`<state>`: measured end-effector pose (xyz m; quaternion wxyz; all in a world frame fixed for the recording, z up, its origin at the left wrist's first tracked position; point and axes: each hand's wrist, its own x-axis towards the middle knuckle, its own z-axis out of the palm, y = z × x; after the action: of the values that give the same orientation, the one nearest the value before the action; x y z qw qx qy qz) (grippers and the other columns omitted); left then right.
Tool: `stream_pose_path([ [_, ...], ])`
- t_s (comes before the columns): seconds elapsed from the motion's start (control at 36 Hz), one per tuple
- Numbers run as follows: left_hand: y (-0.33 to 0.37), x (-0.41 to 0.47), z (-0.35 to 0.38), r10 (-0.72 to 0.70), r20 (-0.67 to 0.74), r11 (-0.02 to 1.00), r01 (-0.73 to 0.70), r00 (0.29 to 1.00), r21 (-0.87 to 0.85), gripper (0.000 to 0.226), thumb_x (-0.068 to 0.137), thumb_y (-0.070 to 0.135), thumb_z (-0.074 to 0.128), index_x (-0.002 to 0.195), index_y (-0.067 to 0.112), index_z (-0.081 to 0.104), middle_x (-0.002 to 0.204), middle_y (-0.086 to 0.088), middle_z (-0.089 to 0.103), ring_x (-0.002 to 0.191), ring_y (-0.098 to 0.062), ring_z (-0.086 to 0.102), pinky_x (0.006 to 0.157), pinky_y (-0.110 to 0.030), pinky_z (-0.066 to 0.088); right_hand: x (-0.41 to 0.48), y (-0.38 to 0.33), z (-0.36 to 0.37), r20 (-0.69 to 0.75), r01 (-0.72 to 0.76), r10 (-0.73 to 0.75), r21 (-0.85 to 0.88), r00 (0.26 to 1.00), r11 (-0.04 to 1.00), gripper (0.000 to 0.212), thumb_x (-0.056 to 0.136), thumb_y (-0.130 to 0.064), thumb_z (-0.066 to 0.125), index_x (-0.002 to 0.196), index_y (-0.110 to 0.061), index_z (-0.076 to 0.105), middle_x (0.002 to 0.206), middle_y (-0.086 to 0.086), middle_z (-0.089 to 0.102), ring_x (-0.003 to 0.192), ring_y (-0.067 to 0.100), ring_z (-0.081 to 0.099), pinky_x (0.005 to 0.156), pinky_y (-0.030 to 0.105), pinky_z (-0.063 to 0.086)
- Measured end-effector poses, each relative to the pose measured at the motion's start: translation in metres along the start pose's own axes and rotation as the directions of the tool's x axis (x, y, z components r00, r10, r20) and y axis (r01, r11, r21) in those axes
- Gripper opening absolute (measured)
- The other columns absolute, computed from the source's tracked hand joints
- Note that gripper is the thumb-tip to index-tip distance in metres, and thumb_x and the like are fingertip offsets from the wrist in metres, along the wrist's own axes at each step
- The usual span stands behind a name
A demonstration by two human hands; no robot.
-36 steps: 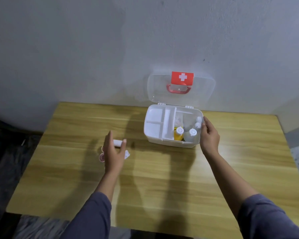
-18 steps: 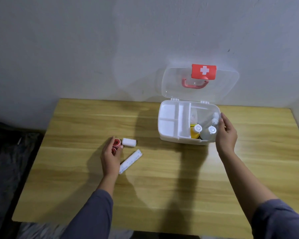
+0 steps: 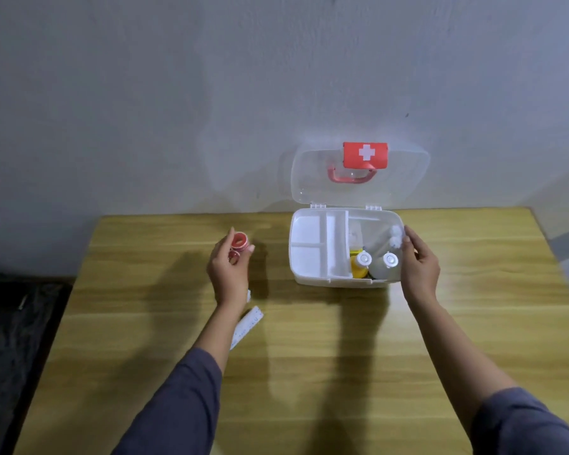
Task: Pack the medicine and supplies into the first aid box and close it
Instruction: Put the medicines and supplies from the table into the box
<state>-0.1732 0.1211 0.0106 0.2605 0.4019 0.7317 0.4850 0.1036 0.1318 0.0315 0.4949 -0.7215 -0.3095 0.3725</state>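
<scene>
The white first aid box [image 3: 312,281] stands open on the table, its clear lid [image 3: 404,178] with a red cross label upright against the wall. A white divider tray [image 3: 312,238] fills its left half; a yellow bottle [image 3: 358,269] and a clear bottle [image 3: 383,266] with white caps stand in its right half. My left hand [image 3: 227,274] is lifted left of the box, shut on a small red tape roll [image 3: 239,241]. My right hand [image 3: 419,262] rests on the box's right rim. A white blister strip [image 3: 247,325] lies on the table beside my left forearm.
The wooden table [image 3: 309,372] backs onto a grey wall. Its left edge drops to a dark floor. A small white item, mostly hidden, peeks out under my left wrist.
My left hand has picked up the red tape roll from the table and raised it toward the box. My right hand stays on the box's right side.
</scene>
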Motion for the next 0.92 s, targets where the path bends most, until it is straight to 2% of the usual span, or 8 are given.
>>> stream_pose_path([
  [0.11,0.043,-0.002,0.039,0.14,0.195,0.99,-0.132,0.971,-0.053,0.049,0.077,0.007,0.072,0.123,0.007,0.057,0.11,-0.001,0.061,0.096,-0.012,0.058,0.078,0.0,0.041,0.003,0.0,-0.003,0.02,-0.006,0.006,0.006,1.0,1.0,0.031,0.094,-0.021,0.05,0.123,-0.018,0.06,0.125,0.003,0.063,0.113,0.014,0.058,0.102,0.032,0.044],
  [0.25,0.063,-0.004,0.081,0.17,0.414,0.983,-0.181,0.894,-0.012,0.053,0.076,0.005,0.071,0.126,0.008,0.055,0.123,-0.014,0.061,0.11,-0.026,0.059,0.099,-0.034,0.047,0.006,0.001,-0.006,0.041,-0.004,0.004,0.006,0.999,1.0,0.03,0.094,-0.02,0.05,0.121,-0.018,0.061,0.125,0.002,0.063,0.117,0.016,0.057,0.105,0.036,0.043],
  [0.39,0.065,-0.002,0.097,0.202,0.375,0.971,-0.235,0.905,0.043,0.048,0.078,0.002,0.068,0.124,0.005,0.056,0.12,-0.013,0.061,0.108,-0.027,0.057,0.097,-0.041,0.047,0.008,0.001,-0.008,0.061,0.012,-0.013,0.018,0.998,1.0,0.03,0.093,-0.016,0.05,0.121,-0.016,0.062,0.126,0.001,0.063,0.117,0.014,0.056,0.104,0.034,0.043],
  [0.5,0.063,-0.003,0.1,0.257,0.386,0.944,-0.317,0.886,0.097,0.046,0.081,0.005,0.064,0.126,0.007,0.054,0.122,-0.01,0.058,0.111,-0.024,0.053,0.096,-0.028,0.043,0.009,0.002,-0.009,0.074,-0.001,-0.002,0.046,0.997,0.999,0.03,0.093,-0.016,0.051,0.121,-0.017,0.062,0.126,-0.001,0.062,0.116,0.012,0.056,0.103,0.03,0.043],
  [0.67,0.061,-0.006,0.103,0.293,0.385,0.906,-0.383,0.875,0.181,0.045,0.086,0.01,0.06,0.13,0.007,0.05,0.126,-0.01,0.055,0.117,-0.024,0.047,0.097,-0.021,0.037,0.01,0.003,-0.011,0.081,0.015,-0.02,0.058,0.996,0.998,0.029,0.094,-0.013,0.049,0.12,-0.015,0.062,0.126,0.001,0.063,0.117,0.013,0.056,0.101,0.028,0.043],
  [0.72,0.062,-0.006,0.103,0.314,0.388,0.889,-0.412,0.866,0.199,0.045,0.086,0.01,0.06,0.13,0.005,0.05,0.124,-0.012,0.056,0.118,-0.026,0.045,0.098,-0.024,0.037,0.011,0.003,-0.011,0.089,0.018,-0.024,0.061,0.996,0.998,0.029,0.094,-0.013,0.05,0.12,-0.014,0.063,0.125,0.001,0.063,0.116,0.014,0.057,0.098,0.025,0.045],
  [0.83,0.062,-0.007,0.1,0.323,0.41,0.882,-0.428,0.853,0.197,0.045,0.085,0.009,0.062,0.129,0.004,0.051,0.123,-0.012,0.055,0.118,-0.026,0.045,0.101,-0.031,0.042,0.013,0.004,-0.013,0.103,0.011,-0.018,0.073,0.995,0.997,0.028,0.093,-0.016,0.051,0.119,-0.017,0.064,0.123,-0.002,0.064,0.113,0.012,0.059,0.081,0.004,0.046],
  [0.92,0.059,-0.008,0.096,0.335,0.406,0.876,-0.44,0.85,0.198,0.045,0.084,0.014,0.064,0.127,0.005,0.053,0.124,-0.011,0.055,0.118,-0.025,0.045,0.098,-0.034,0.046,0.015,0.003,-0.013,0.105,0.011,-0.018,0.07,0.994,0.997,0.028,0.093,-0.018,0.052,0.118,-0.018,0.064,0.123,-0.001,0.064,0.113,0.013,0.059,0.084,0.009,0.048],
])
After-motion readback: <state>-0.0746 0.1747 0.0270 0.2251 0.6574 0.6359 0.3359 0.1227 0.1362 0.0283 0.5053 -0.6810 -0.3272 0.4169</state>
